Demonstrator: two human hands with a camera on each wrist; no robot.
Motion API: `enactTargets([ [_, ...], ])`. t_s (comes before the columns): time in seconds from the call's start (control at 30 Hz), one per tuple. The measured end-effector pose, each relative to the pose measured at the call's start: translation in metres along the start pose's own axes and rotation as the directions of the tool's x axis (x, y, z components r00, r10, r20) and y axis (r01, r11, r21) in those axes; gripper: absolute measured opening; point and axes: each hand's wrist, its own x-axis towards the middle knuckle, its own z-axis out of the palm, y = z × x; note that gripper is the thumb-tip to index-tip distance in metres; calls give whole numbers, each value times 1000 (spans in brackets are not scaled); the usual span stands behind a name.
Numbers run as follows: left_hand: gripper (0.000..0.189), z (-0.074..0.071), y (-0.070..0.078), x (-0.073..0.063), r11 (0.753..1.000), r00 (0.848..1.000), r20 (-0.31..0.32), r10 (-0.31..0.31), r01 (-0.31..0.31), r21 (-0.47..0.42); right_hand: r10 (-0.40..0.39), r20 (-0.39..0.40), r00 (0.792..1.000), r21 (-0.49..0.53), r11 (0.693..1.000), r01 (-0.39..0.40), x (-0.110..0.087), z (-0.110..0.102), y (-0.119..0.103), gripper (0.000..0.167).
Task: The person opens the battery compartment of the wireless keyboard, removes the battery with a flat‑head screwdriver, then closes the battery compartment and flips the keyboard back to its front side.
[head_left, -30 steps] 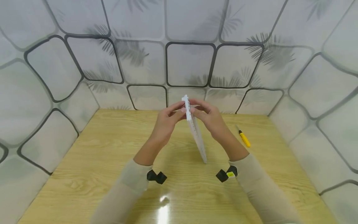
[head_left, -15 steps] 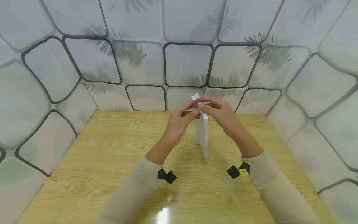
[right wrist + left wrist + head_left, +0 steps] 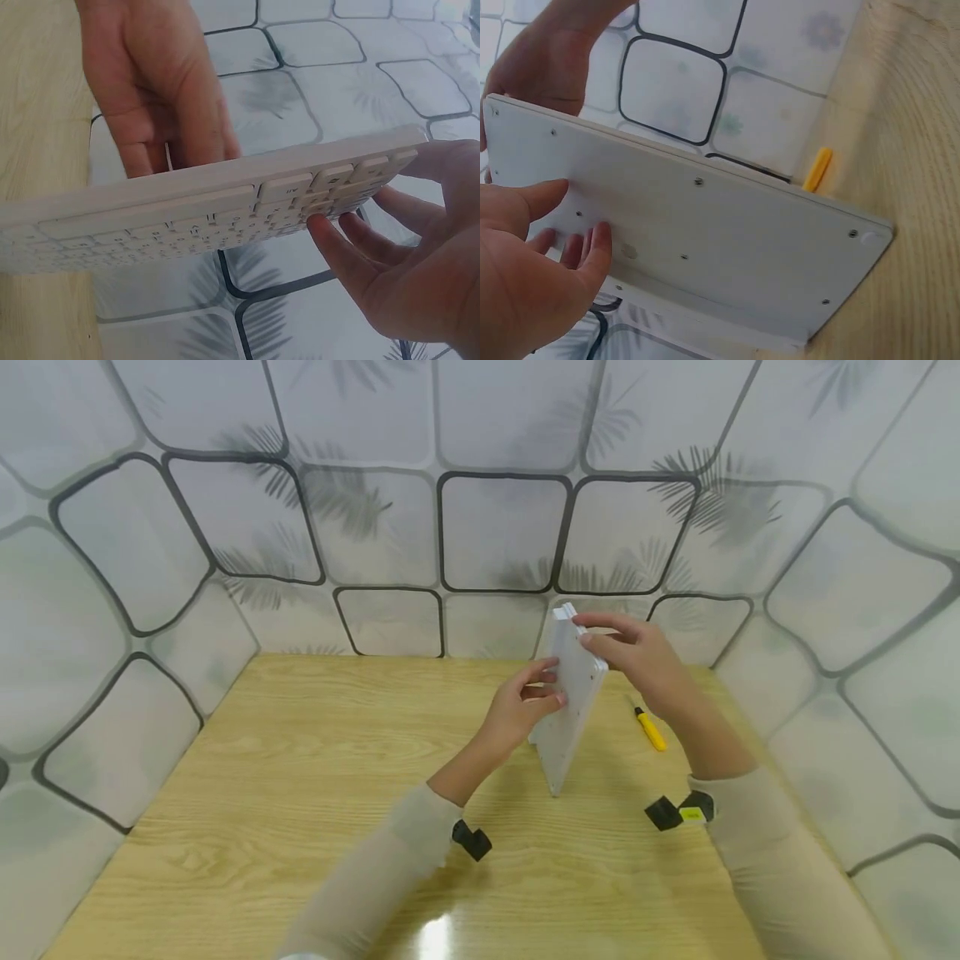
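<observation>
A white keyboard [image 3: 570,710] stands on one short end on the table, its upper end tilted to the right. Its underside [image 3: 705,217], dotted with small screws, faces my left hand, while the keys [image 3: 225,217] face the other way. My right hand [image 3: 645,660] grips the upper end, thumb on one side and fingers round the edge. Beside the underside is my left hand [image 3: 521,706], fingers loosely bent; the fingertips lie at or very near the surface, and contact is hard to tell.
A screwdriver with a yellow handle [image 3: 651,731] lies on the wooden table [image 3: 337,760], right of the keyboard. Patterned pale walls [image 3: 502,527] enclose the table at the back and on both sides.
The keyboard's upper end has swung right and its underside has turned into view. My left hand has left the top edge and dropped lower; my right hand has moved right, still holding on.
</observation>
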Motion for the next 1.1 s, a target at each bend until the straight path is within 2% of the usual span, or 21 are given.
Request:
enactTargets([
  [0.37, 48, 11, -44, -2, 993, 995, 1, -95, 95, 67, 33, -23, 999, -29, 999, -33, -7, -33, 10, 46],
  [0.6, 44, 12, -73, -1, 976, 990, -2, -139, 137, 168, 65, -66, 996, -84, 994, -70, -13, -57, 29, 47],
  [0.83, 37, 7, -96, 0, 953, 985, -59, -160, 169, 250, 88, -121, 989, -147, 984, -105, -16, -82, 52, 45],
  [0.97, 38, 3, -103, 3, 944, 978, -90, -188, 205, 259, 114, -143, 983, -183, 973, -140, -18, -95, 68, 46],
  [1.1, 42, 0, -103, 6, 935, 971, -89, -221, 236, 263, 132, -159, 978, -249, 954, -169, -21, -105, 82, 47],
])
